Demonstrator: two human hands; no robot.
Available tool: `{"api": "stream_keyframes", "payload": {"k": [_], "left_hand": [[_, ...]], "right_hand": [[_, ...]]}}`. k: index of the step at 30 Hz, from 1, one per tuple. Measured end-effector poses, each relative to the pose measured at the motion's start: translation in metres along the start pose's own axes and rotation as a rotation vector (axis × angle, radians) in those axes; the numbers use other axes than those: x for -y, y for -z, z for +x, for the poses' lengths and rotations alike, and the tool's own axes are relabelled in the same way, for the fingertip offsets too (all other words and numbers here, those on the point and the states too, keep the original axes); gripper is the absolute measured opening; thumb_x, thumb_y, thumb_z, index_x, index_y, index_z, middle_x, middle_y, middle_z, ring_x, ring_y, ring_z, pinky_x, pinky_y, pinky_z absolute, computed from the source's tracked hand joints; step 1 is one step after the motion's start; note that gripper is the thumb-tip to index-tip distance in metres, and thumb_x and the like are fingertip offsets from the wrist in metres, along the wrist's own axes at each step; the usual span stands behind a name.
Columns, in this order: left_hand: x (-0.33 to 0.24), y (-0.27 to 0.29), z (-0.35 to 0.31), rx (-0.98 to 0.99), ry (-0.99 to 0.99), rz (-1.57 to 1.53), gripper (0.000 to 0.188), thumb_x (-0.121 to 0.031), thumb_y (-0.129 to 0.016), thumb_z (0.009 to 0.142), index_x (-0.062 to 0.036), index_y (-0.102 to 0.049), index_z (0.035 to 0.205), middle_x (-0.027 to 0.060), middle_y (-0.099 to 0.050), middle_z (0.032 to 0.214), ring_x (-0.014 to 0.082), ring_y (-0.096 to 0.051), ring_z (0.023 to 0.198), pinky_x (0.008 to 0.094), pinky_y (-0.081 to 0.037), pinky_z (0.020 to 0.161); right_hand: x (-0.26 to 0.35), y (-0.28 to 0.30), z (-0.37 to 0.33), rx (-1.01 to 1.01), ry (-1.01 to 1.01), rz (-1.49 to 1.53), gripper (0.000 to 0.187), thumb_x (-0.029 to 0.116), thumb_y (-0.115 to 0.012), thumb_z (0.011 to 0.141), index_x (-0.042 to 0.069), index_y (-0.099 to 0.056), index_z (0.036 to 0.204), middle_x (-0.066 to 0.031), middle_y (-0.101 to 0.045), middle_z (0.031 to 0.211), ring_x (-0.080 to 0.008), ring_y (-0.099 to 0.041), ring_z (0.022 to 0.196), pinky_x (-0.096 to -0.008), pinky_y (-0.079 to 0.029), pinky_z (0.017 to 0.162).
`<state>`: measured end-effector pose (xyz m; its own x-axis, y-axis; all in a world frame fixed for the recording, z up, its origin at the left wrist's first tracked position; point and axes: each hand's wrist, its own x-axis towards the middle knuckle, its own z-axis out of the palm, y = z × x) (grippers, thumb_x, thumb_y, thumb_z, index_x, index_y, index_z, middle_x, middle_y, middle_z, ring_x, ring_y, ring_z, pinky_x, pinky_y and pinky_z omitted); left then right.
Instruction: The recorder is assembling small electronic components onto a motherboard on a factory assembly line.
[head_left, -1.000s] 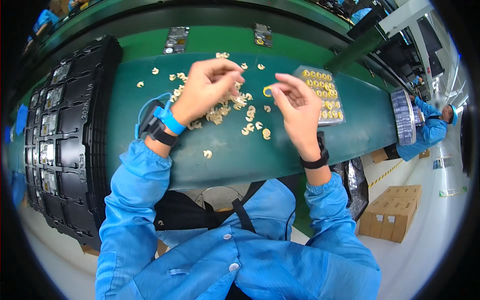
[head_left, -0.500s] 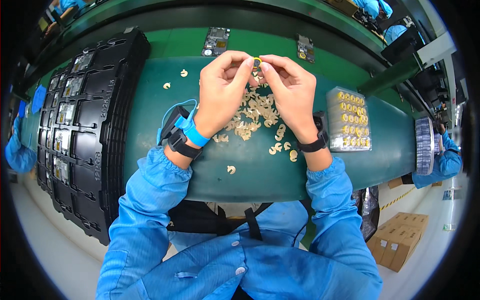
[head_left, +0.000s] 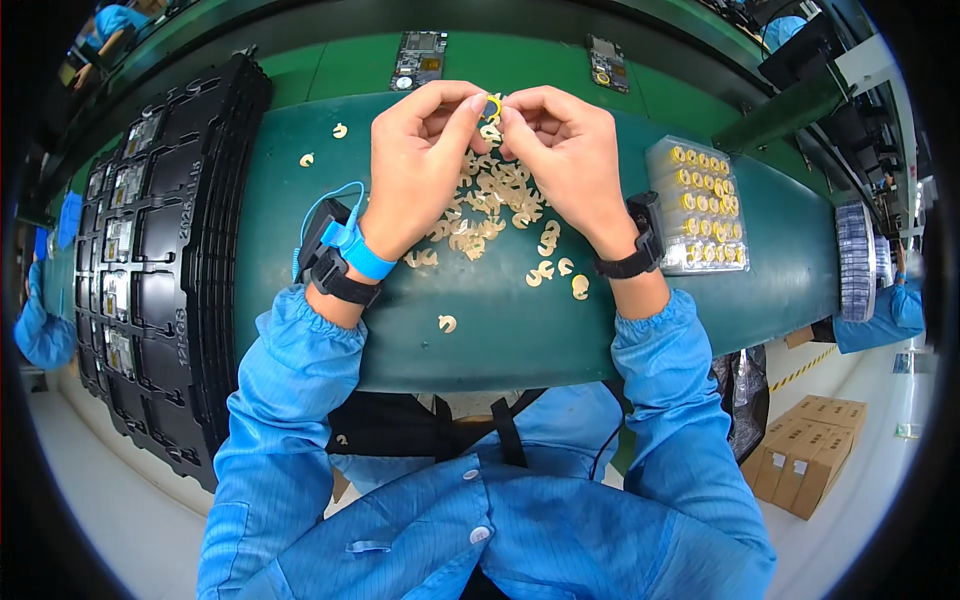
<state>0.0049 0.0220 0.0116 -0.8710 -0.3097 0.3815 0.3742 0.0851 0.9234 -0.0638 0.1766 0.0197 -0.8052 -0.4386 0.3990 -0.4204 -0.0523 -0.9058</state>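
Note:
Between the fingertips of both hands is a small round part with a yellow rim and a darker middle. My left hand pinches its left side, and my right hand has thumb and fingertips closed at its right edge. The other fingers of both hands curl inward and are partly hidden. Beneath and in front of the hands, many cream-coloured notched discs lie in a loose pile on the green mat. A few discs lie apart from it.
To the right stands a clear plastic tray with rows of yellow-rimmed round parts. Stacked black trays holding circuit boards fill the left side. Two circuit boards lie at the back. A blue cord runs from my left wrist strap.
Both hands, still together on the round part, appear slightly higher and further left in view. The yellow rim now faces more toward me. The whole scene has shifted a little with the head.

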Motion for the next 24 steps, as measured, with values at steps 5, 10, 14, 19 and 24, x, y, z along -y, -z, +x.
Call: {"api": "stream_keyframes", "payload": {"k": [5, 10, 14, 19, 24], "left_hand": [[0.012, 0.003, 0.003, 0.015, -0.095, 0.076, 0.018, -0.010, -0.066, 0.100, 0.0033, -0.074, 0.109, 0.0064, -0.074, 0.090, 0.0089, -0.068, 0.076, 0.0213, -0.050, 0.058], [0.003, 0.003, 0.003, 0.112, 0.013, -0.088, 0.020, -0.012, -0.064, 0.102, 0.0042, -0.075, 0.109, 0.0074, -0.073, 0.089, 0.0103, -0.068, 0.076, 0.0224, -0.052, 0.059], [0.003, 0.008, 0.006, 0.074, 0.019, -0.176, 0.022, -0.013, -0.063, 0.103, 0.0048, -0.074, 0.112, 0.0082, -0.073, 0.090, 0.0124, -0.069, 0.076, 0.0231, -0.053, 0.059], [0.003, 0.017, 0.013, -0.005, 0.036, -0.100, 0.023, -0.014, -0.068, 0.100, 0.0036, -0.073, 0.114, 0.0107, -0.075, 0.100, 0.0134, -0.070, 0.083, 0.0243, -0.053, 0.067], [0.004, 0.013, 0.011, 0.125, 0.095, -0.102, 0.020, -0.013, -0.071, 0.098, 0.0031, -0.074, 0.111, 0.0084, -0.075, 0.093, 0.0112, -0.068, 0.080, 0.0237, -0.052, 0.067]], "right_hand": [[-0.001, -0.007, -0.003, -0.021, 0.056, 0.014, 0.010, 0.003, -0.072, 0.089, -0.005, -0.072, 0.093, -0.0034, -0.071, 0.078, -0.0051, -0.064, 0.070, -0.0206, -0.053, 0.062], [-0.002, -0.008, -0.003, -0.051, 0.059, -0.001, 0.008, 0.003, -0.072, 0.089, -0.005, -0.071, 0.091, -0.0016, -0.070, 0.077, -0.0034, -0.061, 0.068, -0.0201, -0.050, 0.060], [-0.003, -0.004, -0.002, -0.043, 0.111, 0.042, 0.007, 0.004, -0.073, 0.088, -0.003, -0.070, 0.089, 0.0013, -0.067, 0.074, -0.0020, -0.058, 0.065, -0.0196, -0.049, 0.060], [0.015, 0.028, 0.006, 0.218, -0.062, -0.260, 0.016, 0.010, -0.079, 0.087, -0.003, -0.070, 0.087, 0.0010, -0.064, 0.067, -0.0034, -0.052, 0.057, -0.0214, -0.041, 0.053], [0.014, 0.017, 0.006, 0.124, 0.060, -0.190, 0.015, 0.013, -0.078, 0.089, -0.001, -0.074, 0.095, -0.0071, -0.070, 0.076, -0.0076, -0.054, 0.055, -0.0248, -0.042, 0.053]]}}
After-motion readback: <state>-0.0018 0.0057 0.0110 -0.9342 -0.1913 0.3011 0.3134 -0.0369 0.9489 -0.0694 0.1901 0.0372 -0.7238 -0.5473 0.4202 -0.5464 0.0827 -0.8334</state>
